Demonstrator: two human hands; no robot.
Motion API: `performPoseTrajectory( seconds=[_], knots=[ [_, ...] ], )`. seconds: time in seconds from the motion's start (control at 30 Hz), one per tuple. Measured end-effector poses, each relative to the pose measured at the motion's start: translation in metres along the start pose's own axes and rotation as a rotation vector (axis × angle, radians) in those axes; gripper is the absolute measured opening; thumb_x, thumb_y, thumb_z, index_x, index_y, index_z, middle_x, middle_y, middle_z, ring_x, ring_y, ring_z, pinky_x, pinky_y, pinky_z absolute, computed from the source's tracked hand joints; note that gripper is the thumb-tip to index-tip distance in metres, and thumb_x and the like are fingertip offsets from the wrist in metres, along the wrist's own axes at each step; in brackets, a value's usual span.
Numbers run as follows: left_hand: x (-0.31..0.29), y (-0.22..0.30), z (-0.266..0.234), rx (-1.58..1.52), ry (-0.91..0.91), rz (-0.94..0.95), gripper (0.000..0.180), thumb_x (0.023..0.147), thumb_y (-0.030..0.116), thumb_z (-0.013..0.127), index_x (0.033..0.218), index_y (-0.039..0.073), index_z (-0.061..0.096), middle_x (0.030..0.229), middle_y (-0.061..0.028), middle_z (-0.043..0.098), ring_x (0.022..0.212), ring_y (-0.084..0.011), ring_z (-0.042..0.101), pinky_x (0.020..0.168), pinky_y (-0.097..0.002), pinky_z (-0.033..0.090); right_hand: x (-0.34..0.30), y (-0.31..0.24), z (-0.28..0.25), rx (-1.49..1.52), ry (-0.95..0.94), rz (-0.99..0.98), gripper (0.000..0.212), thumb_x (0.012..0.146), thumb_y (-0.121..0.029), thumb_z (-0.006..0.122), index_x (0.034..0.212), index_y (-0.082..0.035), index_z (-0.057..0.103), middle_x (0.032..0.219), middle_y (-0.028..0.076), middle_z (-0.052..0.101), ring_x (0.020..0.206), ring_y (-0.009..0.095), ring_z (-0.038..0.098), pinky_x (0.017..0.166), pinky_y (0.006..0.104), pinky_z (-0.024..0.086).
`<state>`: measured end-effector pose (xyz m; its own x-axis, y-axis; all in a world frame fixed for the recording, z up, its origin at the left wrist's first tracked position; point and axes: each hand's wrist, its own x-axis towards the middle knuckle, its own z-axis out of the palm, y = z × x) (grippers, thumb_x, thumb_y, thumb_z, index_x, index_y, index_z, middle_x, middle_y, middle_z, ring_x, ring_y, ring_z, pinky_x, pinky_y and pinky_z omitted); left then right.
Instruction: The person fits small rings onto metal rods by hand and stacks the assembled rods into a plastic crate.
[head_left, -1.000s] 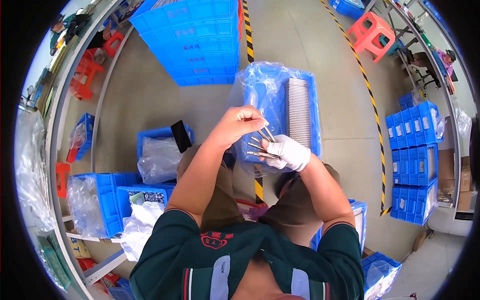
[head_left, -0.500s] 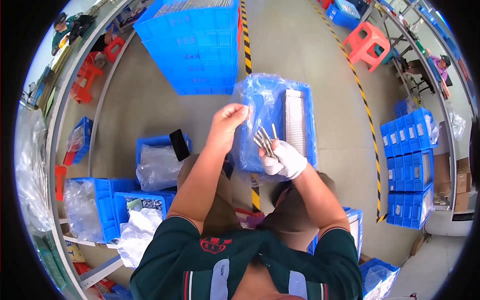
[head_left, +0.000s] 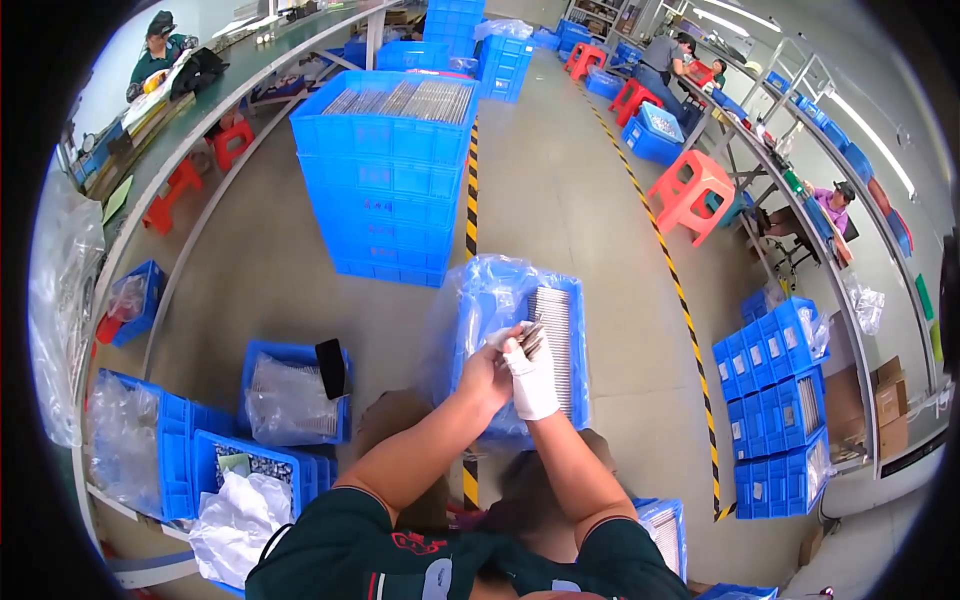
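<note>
A small bundle of thin metal rods is being held over a blue crate lined with clear plastic film, just in front of the person's knees; the right hand, wearing a white glove, is closing around the lower ends of the rods so that the tips are fanning upward, while the bare left hand is pressing in beside it with its fingers curled, apparently pinching or steadying the same bundle, though how firmly cannot be told; both hands are meeting directly above the crate, probably so the rods are staying close to the neat row of like metal pieces standing on edge along the crate's right half; the film is bunching up at the left side, likely to shield the contents; farther out, a tall stack of blue crates topped with more metal pieces is standing ahead on the floor; smaller blue bins with plastic bags are sitting to the person's left; a red stool is standing beyond the yellow-black floor stripe.
</note>
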<state>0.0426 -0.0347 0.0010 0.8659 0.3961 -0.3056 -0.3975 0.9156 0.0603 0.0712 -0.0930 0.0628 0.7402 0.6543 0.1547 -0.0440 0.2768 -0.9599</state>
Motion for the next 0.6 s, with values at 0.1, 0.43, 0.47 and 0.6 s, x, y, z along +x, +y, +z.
performPoseTrajectory(
  seconds=[0.1, 0.43, 0.47, 0.6],
  knots=[
    [0.0, -0.007, 0.009, -0.026, 0.008, -0.018, 0.024, 0.087, 0.014, 0.047, 0.105, 0.0, 0.052, 0.102, -0.0107, 0.058, 0.091, -0.0225, 0.056, 0.085, -0.0326, 0.044, 0.008, -0.012, 0.005, 0.027, 0.024, -0.003, 0.012, 0.084, -0.01, 0.055, 0.09, -0.006, 0.045, 0.067, -0.002, 0.047, 0.059, 0.006, 0.044, 0.052, 0.0192, 0.037],
    [-0.019, -0.01, 0.016, 0.324, 0.145, -0.014, 0.018, 0.087, 0.021, 0.043, 0.091, 0.008, 0.055, 0.083, -0.0053, 0.057, 0.07, -0.0161, 0.056, 0.058, -0.0293, 0.045, 0.005, -0.005, -0.005, 0.204, 0.023, 0.036, 0.02, 0.089, -0.016, 0.047, 0.073, -0.005, 0.048, 0.055, -0.001, 0.042, 0.05, 0.007, 0.039, 0.046, 0.0209, 0.032],
    [-0.017, -0.009, 0.011, 0.432, 0.142, -0.021, 0.015, 0.086, 0.022, 0.045, 0.085, 0.01, 0.055, 0.072, -0.0019, 0.057, 0.055, -0.014, 0.053, 0.043, -0.0269, 0.042, 0.008, 0.003, -0.01, 0.206, 0.033, 0.048, 0.02, 0.089, -0.016, 0.047, 0.073, -0.005, 0.048, 0.055, -0.001, 0.042, 0.05, 0.007, 0.039, 0.046, 0.0209, 0.032],
    [-0.007, 0.007, 0.016, 1.033, 0.256, 0.479, 0.024, 0.085, 0.025, 0.05, 0.07, 0.006, 0.05, 0.056, -0.0066, 0.049, 0.046, -0.016, 0.049, 0.04, -0.0306, 0.036, 0.012, 0.014, -0.026, -0.3, 0.146, -0.132, 0.028, 0.091, -0.024, 0.042, 0.073, -0.005, 0.052, 0.064, 0.0, 0.046, 0.059, 0.008, 0.039, 0.053, 0.0203, 0.033]
  ],
)
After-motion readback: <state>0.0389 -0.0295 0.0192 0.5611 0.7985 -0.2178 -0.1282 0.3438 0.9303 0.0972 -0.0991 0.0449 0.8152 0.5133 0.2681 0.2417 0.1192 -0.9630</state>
